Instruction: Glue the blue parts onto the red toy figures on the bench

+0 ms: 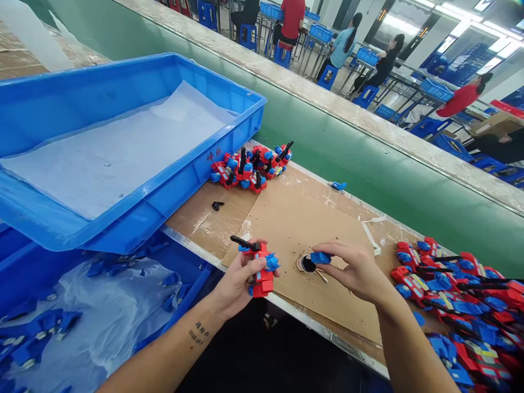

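Bare forearms [172, 338] reach in from the near side; the left hand [236, 281] grips a red-and-blue toy robot figure [262, 279], while the right hand [358, 268] pinches a blue plastic piece [321, 257] near a small black-filled pot [307, 264] on brown cardboard [286, 215]. Similar figures [458, 300] lie heaped at right.

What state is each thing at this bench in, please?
Toy figure: held in the left hand
Blue piece: pinched in the right hand
Small pot: open, dark inside
Upper blue tray: open, lined with white sheeting
Lower blue bin: open, holding blue parts
Figures at far right: heaped together
Figures beside upper tray: clustered
Cardboard: flat, specked
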A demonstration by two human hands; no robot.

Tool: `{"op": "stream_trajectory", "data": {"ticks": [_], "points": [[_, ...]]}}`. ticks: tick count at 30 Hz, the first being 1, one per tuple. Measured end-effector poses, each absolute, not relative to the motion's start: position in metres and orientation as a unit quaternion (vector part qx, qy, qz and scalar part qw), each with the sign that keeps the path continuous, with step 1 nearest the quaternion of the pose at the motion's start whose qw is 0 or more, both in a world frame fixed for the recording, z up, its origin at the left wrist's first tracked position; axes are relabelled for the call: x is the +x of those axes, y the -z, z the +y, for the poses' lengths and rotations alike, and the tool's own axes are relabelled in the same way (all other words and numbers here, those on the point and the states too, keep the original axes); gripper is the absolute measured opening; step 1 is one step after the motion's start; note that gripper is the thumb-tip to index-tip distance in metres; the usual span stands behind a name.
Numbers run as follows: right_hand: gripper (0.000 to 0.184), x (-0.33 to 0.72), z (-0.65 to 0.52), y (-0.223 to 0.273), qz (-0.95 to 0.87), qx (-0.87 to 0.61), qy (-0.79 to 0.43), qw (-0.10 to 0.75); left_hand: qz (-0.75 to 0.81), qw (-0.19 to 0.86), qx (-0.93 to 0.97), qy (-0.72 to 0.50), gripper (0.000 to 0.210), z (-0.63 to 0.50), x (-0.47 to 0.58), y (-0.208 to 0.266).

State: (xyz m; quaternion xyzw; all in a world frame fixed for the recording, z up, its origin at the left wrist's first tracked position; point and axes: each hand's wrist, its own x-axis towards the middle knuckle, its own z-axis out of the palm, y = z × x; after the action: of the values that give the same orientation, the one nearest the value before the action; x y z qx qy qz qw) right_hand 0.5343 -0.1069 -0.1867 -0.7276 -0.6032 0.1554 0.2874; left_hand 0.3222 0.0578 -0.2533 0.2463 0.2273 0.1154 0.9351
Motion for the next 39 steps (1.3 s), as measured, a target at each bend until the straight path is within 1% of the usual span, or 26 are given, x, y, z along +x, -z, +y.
{"op": "stream_trajectory", "data": {"ticks": [2, 4, 7, 8, 10, 14, 17, 19, 21, 23, 26, 30, 31, 35, 39], "points": [[0.02, 0.531, -0.114, 0.193, -0.556, -0.73, -0.163, 0.362, 0.225, 0.938, 0.241, -0.11, 0.065, 0.056, 0.323, 0.253], [0.025, 0.522, -0.122, 0.202, -0.475, -0.716, -0.151, 0.488, 0.224, 0.945, 0.212, -0.105, 0.066, 0.055, 0.324, 0.251], [0.028, 0.497, -0.131, 0.215, -0.323, -0.642, -0.117, 0.685, 0.214, 0.956, 0.171, -0.106, 0.065, 0.052, 0.325, 0.248], [0.028, 0.488, -0.132, 0.219, -0.281, -0.613, -0.109, 0.73, 0.21, 0.955, 0.175, -0.111, 0.065, 0.052, 0.324, 0.247], [0.028, 0.471, -0.133, 0.225, -0.215, -0.576, -0.095, 0.783, 0.208, 0.947, 0.21, -0.126, 0.066, 0.052, 0.323, 0.248], [0.029, 0.453, -0.133, 0.229, -0.141, -0.567, -0.075, 0.808, 0.21, 0.934, 0.234, -0.17, 0.063, 0.056, 0.322, 0.252], [0.03, 0.453, -0.133, 0.228, -0.13, -0.571, -0.062, 0.808, 0.253, 0.92, 0.218, -0.207, 0.052, 0.058, 0.322, 0.249], [0.03, 0.455, -0.134, 0.227, -0.128, -0.57, -0.052, 0.81, 0.297, 0.916, 0.191, -0.192, 0.04, 0.058, 0.321, 0.243], [0.029, 0.456, -0.135, 0.227, -0.125, -0.565, -0.05, 0.814, 0.32, 0.921, 0.164, -0.151, 0.029, 0.058, 0.319, 0.239], [0.028, 0.456, -0.136, 0.228, -0.121, -0.557, -0.052, 0.82, 0.307, 0.926, 0.174, -0.132, 0.031, 0.057, 0.315, 0.238], [0.03, 0.455, -0.138, 0.231, -0.115, -0.552, -0.053, 0.824, 0.26, 0.919, 0.245, -0.165, 0.047, 0.058, 0.309, 0.244], [0.029, 0.455, -0.142, 0.231, -0.121, -0.558, -0.043, 0.82, 0.225, 0.907, 0.299, -0.193, 0.062, 0.063, 0.307, 0.25], [0.028, 0.455, -0.142, 0.229, -0.127, -0.56, -0.041, 0.818, 0.213, 0.91, 0.299, -0.194, 0.061, 0.063, 0.308, 0.25], [0.026, 0.449, -0.137, 0.22, -0.157, -0.563, -0.038, 0.811, 0.188, 0.936, 0.247, -0.168, 0.039, 0.049, 0.315, 0.251], [0.029, 0.431, -0.128, 0.215, -0.215, -0.57, -0.063, 0.79, 0.164, 0.965, 0.185, -0.091, 0.033, 0.027, 0.321, 0.261]]}}
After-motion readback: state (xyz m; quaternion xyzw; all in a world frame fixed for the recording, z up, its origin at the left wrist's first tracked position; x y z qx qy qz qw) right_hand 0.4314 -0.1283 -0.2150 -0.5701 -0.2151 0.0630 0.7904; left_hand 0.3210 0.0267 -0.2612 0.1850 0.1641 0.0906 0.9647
